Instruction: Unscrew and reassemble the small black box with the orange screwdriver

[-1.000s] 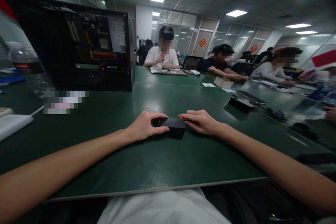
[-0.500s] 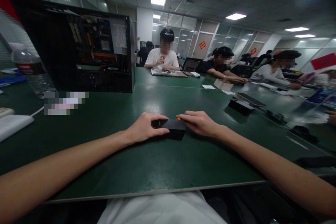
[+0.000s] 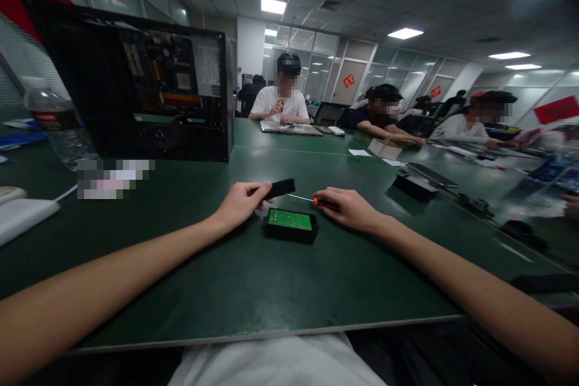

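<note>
My left hand [image 3: 242, 205] is closed on a flat black cover [image 3: 283, 187], lifted and tilted above the table. Just below it, a black plastic box [image 3: 289, 235] stands uncovered on the green table [image 3: 253, 295]. A green circuit board [image 3: 290, 219] shows inside the box. To the right, my right hand [image 3: 346, 208] grips a screwdriver with an orange and black handle [image 3: 324, 202]. Its thin metal shaft [image 3: 301, 197] points left, with the tip close to the cover's lower edge; whether they touch I cannot tell.
An opened black computer case [image 3: 190, 114] stands at the back left beside a plastic bottle [image 3: 56, 123]. At the right lie a black box [image 3: 414, 187] and a dark flat device [image 3: 432, 174]. Several people sit around, one across the table [image 3: 283, 99] holding an orange-handled tool.
The cover has come off the black box and is raised in my left hand, exposing the circuit board. My right hand has drawn slightly back, bringing the screwdriver's shaft into sight.
</note>
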The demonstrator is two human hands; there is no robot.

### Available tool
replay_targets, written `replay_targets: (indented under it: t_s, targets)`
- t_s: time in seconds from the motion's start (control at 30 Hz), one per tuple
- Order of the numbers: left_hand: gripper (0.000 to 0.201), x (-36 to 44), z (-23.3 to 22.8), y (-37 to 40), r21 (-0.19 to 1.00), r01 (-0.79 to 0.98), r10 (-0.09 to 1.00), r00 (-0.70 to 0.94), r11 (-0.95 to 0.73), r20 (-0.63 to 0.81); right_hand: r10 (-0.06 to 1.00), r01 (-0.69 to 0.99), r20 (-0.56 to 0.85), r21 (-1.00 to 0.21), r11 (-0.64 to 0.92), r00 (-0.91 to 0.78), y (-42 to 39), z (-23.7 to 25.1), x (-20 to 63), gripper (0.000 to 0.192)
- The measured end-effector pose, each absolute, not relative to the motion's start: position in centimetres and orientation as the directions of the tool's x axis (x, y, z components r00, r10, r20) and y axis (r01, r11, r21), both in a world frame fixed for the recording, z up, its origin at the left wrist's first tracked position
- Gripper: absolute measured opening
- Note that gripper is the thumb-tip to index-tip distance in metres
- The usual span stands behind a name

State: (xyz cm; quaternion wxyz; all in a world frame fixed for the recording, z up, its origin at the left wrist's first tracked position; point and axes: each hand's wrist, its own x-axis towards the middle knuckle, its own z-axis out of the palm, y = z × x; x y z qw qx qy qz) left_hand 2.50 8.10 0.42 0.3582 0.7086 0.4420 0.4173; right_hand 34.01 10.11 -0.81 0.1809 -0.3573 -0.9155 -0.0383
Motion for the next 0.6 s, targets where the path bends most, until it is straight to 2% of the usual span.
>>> replay_targets:
  t_s: [0.13,0.27,0.33,0.43,0.53,0.6]
  targets:
    - [0.053,2.0,-0.3,9.6,0.959,0.156,0.966,0.140,-0.237,0.216,0.688,0.714,0.339,-0.062,0.697,-0.642,10.1,-1.2,32.9,0.034]
    - [0.051,2.0,-0.7,9.8,0.976,0.082,0.971,0.144,-0.203,0.190,0.696,0.739,0.362,-0.025,0.673,-0.621,9.5,-0.4,32.4,0.034]
    - [0.048,2.1,-0.7,9.8,0.975,0.075,0.969,0.152,-0.208,0.195,0.673,0.714,0.409,-0.069,0.697,-0.617,8.7,0.2,32.1,0.035]
    - [0.042,2.1,-0.7,9.7,0.973,0.076,0.965,0.170,-0.216,0.201,0.604,0.583,0.457,-0.205,0.786,-0.653,7.0,0.7,30.6,0.042]
    - [0.040,2.1,-0.5,9.4,0.975,0.078,0.963,0.194,-0.206,0.188,0.570,0.524,0.385,-0.226,0.821,-0.726,5.0,0.6,28.3,0.057]
    - [0.041,2.1,-0.4,9.2,0.979,0.077,0.964,0.204,-0.191,0.172,0.571,0.526,0.341,-0.222,0.821,-0.747,4.2,0.7,27.2,0.056]
